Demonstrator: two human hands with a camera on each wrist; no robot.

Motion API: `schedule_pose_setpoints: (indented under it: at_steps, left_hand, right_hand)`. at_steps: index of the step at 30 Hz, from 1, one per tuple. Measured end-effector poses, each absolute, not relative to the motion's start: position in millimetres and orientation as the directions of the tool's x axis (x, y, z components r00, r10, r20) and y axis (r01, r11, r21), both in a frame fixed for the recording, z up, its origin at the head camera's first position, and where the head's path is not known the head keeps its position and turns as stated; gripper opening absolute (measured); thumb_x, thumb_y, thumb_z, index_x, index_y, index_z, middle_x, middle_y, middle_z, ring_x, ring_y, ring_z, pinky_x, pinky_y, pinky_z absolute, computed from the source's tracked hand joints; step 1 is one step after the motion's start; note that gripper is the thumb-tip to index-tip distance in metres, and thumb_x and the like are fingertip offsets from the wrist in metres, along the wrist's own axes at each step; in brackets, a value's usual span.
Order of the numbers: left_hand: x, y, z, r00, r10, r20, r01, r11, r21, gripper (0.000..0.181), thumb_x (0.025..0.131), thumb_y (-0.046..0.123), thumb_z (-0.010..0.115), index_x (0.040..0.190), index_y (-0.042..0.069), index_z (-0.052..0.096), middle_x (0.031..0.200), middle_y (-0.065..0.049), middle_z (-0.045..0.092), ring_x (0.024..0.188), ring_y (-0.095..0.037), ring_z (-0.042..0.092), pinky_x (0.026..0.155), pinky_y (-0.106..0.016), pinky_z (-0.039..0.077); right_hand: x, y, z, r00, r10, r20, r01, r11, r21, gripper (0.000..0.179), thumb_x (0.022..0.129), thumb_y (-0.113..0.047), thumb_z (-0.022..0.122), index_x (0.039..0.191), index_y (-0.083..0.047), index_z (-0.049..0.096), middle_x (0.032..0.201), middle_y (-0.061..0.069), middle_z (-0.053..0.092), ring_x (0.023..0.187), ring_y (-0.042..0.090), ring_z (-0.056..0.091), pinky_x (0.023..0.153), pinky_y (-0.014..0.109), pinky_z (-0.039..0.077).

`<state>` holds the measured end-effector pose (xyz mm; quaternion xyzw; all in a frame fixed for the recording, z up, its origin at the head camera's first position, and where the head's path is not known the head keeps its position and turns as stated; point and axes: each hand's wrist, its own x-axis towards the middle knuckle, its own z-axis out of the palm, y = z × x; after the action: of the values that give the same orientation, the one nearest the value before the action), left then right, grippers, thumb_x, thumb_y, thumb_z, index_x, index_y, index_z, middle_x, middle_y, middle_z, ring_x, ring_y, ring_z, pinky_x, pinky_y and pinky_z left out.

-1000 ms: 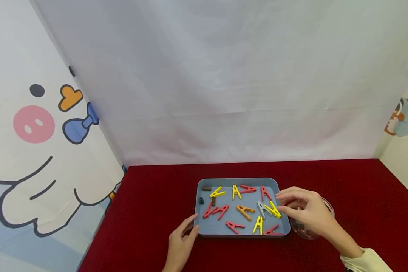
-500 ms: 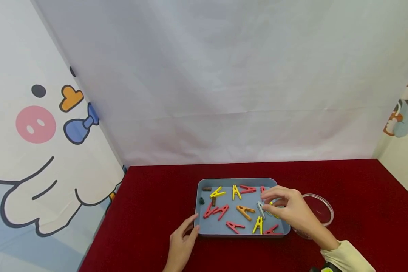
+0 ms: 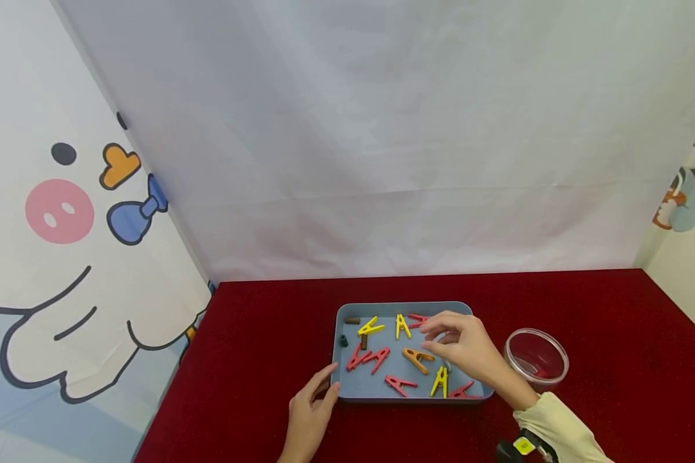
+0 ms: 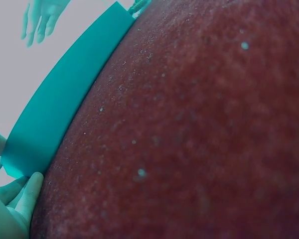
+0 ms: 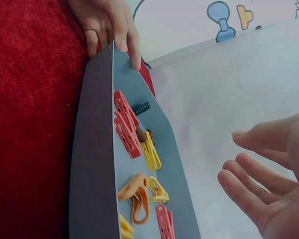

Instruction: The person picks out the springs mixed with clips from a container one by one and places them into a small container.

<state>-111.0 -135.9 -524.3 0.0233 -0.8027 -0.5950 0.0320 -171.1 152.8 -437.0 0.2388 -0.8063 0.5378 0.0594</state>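
My left hand [image 3: 309, 415] grips the near left corner of a shallow blue-grey tray [image 3: 376, 389], thumb and fingers on its outer walls. My right hand [image 3: 462, 344] hovers over the tray's right half, with fingers loosely bent, a gap to the thumb and nothing between them. In the tray lie red clothespins [image 3: 378, 360], yellow clothespins [image 3: 402, 326] and an orange clothespin [image 3: 418, 360]. A grey clothespin is mostly hidden under the right hand. Brown springs [image 3: 364, 342] and a dark green spring [image 3: 343, 341] lie at the tray's left end.
A clear round container [image 3: 535, 357] stands on the red cloth [image 3: 266, 334] right of the tray, beyond my right forearm. A white curtain [image 3: 382, 161] hangs behind the table, and a cartoon-printed panel [image 3: 64, 270] stands at left.
My right hand has moved left from beside the tray's right edge to above its right half, uncovering the round container. The left hand and the tray have stayed put.
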Motion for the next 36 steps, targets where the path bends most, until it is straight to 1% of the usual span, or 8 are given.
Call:
schedule_pose_setpoints:
  at_steps: [6,10,14,17,23,29,32,36]
  left_hand:
    - [-112,-136,-522,-0.997,-0.068,0.023,0.002,0.297,0.955,0.036,0.094,0.021,0.061,0.129,0.014,0.059,0.127,-0.015,0.057,0.103,-0.024,0.06,0.065,-0.024,0.051]
    - [-111,-136,-523,-0.997,-0.077,0.015,-0.009,0.293,0.956,0.036,0.094,0.025,0.061,0.13,0.018,0.059,0.128,-0.012,0.057,0.103,-0.021,0.061,0.066,-0.024,0.051]
    - [-110,-137,-524,-0.996,-0.084,0.007,-0.018,0.29,0.957,0.037,0.094,0.029,0.061,0.13,0.022,0.059,0.129,-0.011,0.057,0.097,-0.019,0.063,0.065,-0.024,0.05]
    - [-110,-137,-523,-0.997,-0.083,0.001,-0.023,0.288,0.957,0.037,0.094,0.028,0.061,0.13,0.022,0.059,0.129,-0.011,0.057,0.096,-0.019,0.063,0.065,-0.024,0.05]
    - [-111,-136,-520,-0.997,-0.074,-0.014,-0.035,0.289,0.957,0.036,0.094,0.022,0.061,0.13,0.017,0.059,0.126,-0.015,0.058,0.097,-0.022,0.062,0.063,-0.025,0.05]
    - [-111,-136,-522,-0.997,-0.083,-0.002,-0.027,0.3,0.953,0.036,0.094,0.023,0.062,0.129,0.018,0.06,0.124,-0.014,0.059,0.092,-0.021,0.064,0.059,-0.024,0.049]
    - [-110,-135,-520,-0.997,-0.083,0.002,-0.023,0.299,0.954,0.036,0.094,0.024,0.061,0.129,0.018,0.06,0.125,-0.013,0.059,0.094,-0.02,0.063,0.06,-0.024,0.049]
    - [-104,-132,-503,-0.997,-0.08,-0.004,-0.027,0.277,0.961,0.035,0.094,0.021,0.062,0.128,0.014,0.06,0.126,-0.016,0.058,0.099,-0.024,0.062,0.063,-0.024,0.05]
  right_hand:
    - [-178,141,-442,-0.883,-0.337,0.328,-0.434,0.315,-0.844,0.018,0.079,-0.004,0.076,0.096,-0.009,0.073,0.094,0.01,0.067,0.08,0.014,0.064,0.068,0.029,0.055]
    - [-180,135,-446,-0.884,-0.339,0.322,-0.436,0.349,-0.83,0.018,0.078,-0.003,0.076,0.094,-0.01,0.073,0.092,0.011,0.067,0.078,0.012,0.064,0.067,0.026,0.055]
    - [-183,127,-447,-0.878,-0.351,0.325,-0.451,0.38,-0.808,0.018,0.078,-0.005,0.077,0.094,-0.011,0.073,0.089,0.003,0.066,0.077,0.011,0.064,0.066,0.026,0.055]
    - [-186,122,-448,-0.877,-0.359,0.318,-0.452,0.398,-0.798,0.017,0.078,-0.005,0.077,0.093,-0.013,0.073,0.089,-0.001,0.066,0.077,0.011,0.063,0.066,0.025,0.054]
    - [-194,112,-450,-0.875,-0.378,0.304,-0.448,0.391,-0.804,0.017,0.077,-0.003,0.077,0.091,-0.011,0.073,0.092,0.009,0.067,0.078,0.016,0.064,0.067,0.025,0.054]
    - [-199,106,-454,-0.88,-0.382,0.283,-0.438,0.421,-0.795,0.016,0.077,-0.004,0.077,0.09,-0.011,0.073,0.095,0.005,0.067,0.078,0.016,0.064,0.067,0.024,0.053]
    - [-201,103,-456,-0.887,-0.376,0.269,-0.425,0.433,-0.795,0.015,0.077,-0.004,0.077,0.089,-0.011,0.073,0.094,0.004,0.067,0.078,0.015,0.064,0.067,0.026,0.052]
    - [-204,99,-458,-0.883,-0.381,0.273,-0.433,0.439,-0.788,0.015,0.075,-0.003,0.078,0.088,-0.011,0.073,0.092,0.005,0.068,0.076,0.015,0.064,0.064,0.027,0.051]
